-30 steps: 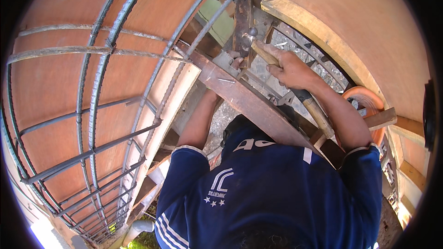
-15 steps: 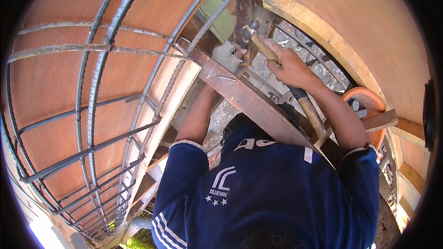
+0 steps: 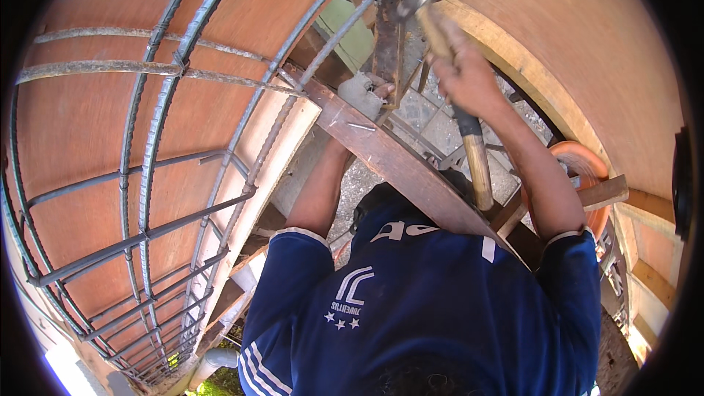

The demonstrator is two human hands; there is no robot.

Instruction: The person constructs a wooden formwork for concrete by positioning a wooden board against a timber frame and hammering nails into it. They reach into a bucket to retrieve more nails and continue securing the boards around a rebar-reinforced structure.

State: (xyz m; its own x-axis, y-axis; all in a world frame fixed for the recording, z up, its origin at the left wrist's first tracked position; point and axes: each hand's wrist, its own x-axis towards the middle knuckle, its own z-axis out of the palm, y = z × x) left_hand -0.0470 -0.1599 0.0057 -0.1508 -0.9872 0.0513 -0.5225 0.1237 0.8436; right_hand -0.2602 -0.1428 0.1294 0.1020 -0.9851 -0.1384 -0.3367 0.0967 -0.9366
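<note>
My right hand [image 3: 469, 81] is wrapped round the wooden handle of a hammer [image 3: 478, 172], which has a black band below my fist. The hammer's metal head is raised near the top of a dark narrow wooden board [image 3: 388, 37] and is blurred by motion. At the board's lower end is my left hand [image 3: 364, 93], in a worn grey glove with bare fingertips, its fingers curled against the board. Below my left wrist a reddish-brown timber plank [image 3: 411, 165] runs diagonally, with a loose nail [image 3: 361, 127] lying on it.
On the left, a cage of tied steel rebar [image 3: 158, 125] stands before orange plywood [image 3: 88, 132]. A curved plywood form [image 3: 565, 22] with a timber edge rises on the right. An orange bucket [image 3: 587, 158] sits near my right elbow, with a piece of wood [image 3: 605, 191] across it.
My right hand has lifted the hammer up, its head moving away from the lower part of the dark board. The left hand has stayed at the board's lower end.
</note>
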